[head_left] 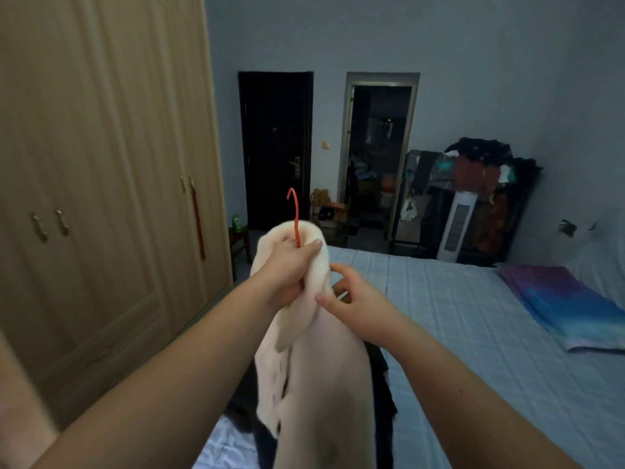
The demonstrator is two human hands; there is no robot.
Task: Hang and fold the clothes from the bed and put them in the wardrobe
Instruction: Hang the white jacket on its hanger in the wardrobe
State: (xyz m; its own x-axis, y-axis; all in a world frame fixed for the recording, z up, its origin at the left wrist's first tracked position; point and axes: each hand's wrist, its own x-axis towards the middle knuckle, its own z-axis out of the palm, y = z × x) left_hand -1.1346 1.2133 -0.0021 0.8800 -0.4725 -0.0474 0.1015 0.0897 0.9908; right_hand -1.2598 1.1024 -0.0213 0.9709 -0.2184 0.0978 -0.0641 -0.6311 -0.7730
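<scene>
1. Above the near corner of a bed, a soft cream-white fleecy garment [318,367] hangs in thick folds from a thin red wire hanger [295,214]; only the hanger's curved hook shows, rising out of the garment's rolled collar.
2. The left hand [287,269] clenches the top of the garment just below the hook, with fingers wrapped round the bunched fabric and the thumb laid flat across it.
3. The right hand [351,299] is just beside it, with forefinger and thumb curled loosely against the cloth's right edge; whether they actually pinch it cannot be told.
4. Dark clothing [382,384] lies heaped on the bed behind and beneath the hanging garment.
5. The bed's pale blue quilted cover [456,333] has a grid of stitched squares; a purple-and-blue patterned pillow [561,306] lies flat near its right side.
6. On the left stands a tall light wooden wardrobe [101,164] with panelled doors closed and small brass-coloured handles.
</scene>
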